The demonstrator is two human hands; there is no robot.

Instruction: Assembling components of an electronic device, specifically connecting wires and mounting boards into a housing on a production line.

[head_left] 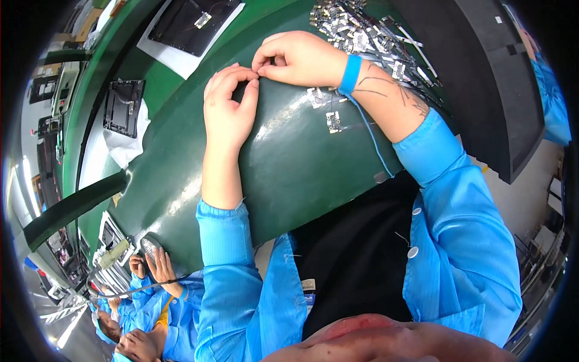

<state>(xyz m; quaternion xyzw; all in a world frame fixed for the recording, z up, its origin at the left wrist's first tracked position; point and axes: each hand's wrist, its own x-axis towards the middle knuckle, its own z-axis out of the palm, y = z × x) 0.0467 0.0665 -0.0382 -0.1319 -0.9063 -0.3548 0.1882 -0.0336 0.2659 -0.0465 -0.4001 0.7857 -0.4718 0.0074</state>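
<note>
Circuit boards (333, 122), small and loose, lie on the green surface (289, 175) just right of top centre, below the right wrist; a heap of similar boards and thin strips (356, 36) occupies the top edge, right of centre. Left hand (231, 114) and right hand (307, 59) meet at top centre, left of the loose boards. Fingers of both hands are drawn in, tips close together; whether a part is clamped between them cannot be told. Step in hand: apparently fine two-handed fingertip work. Next move calls for steady tips and, if a board is taken, keeping the wristband (350, 73) cord (369, 131) clear.
</note>
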